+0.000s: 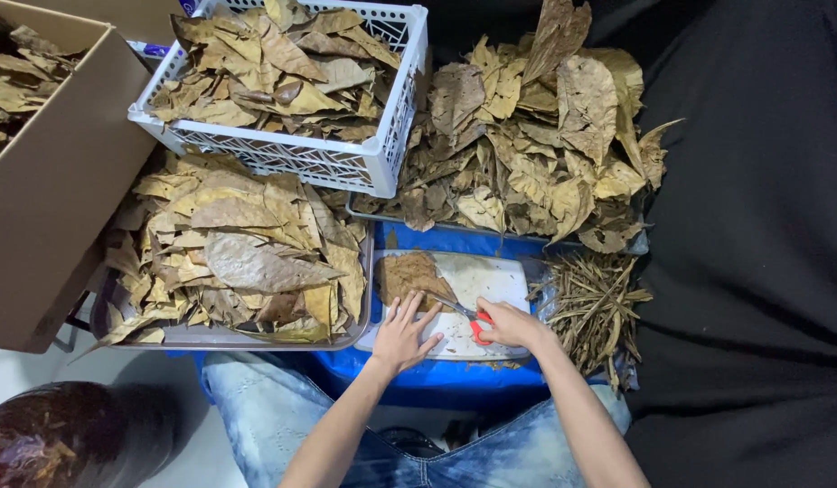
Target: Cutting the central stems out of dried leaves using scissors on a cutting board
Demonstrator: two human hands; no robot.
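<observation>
My left hand (403,333) lies flat with fingers spread on a white cutting board (491,280), its fingertips touching a brown dry leaf (411,274) lying on the board. My right hand (509,323) grips red-handled scissors (465,316), whose blades point left toward the leaf's lower edge. The board rests on a blue surface (437,372) over my lap.
A metal tray (220,336) heaped with dry leaves sits at left, a white plastic basket (346,163) of leaves above it, a cardboard box (57,181) far left. Another leaf pile (536,136) lies behind the board, leaf stems (595,307) to its right, black cloth (753,271) beyond.
</observation>
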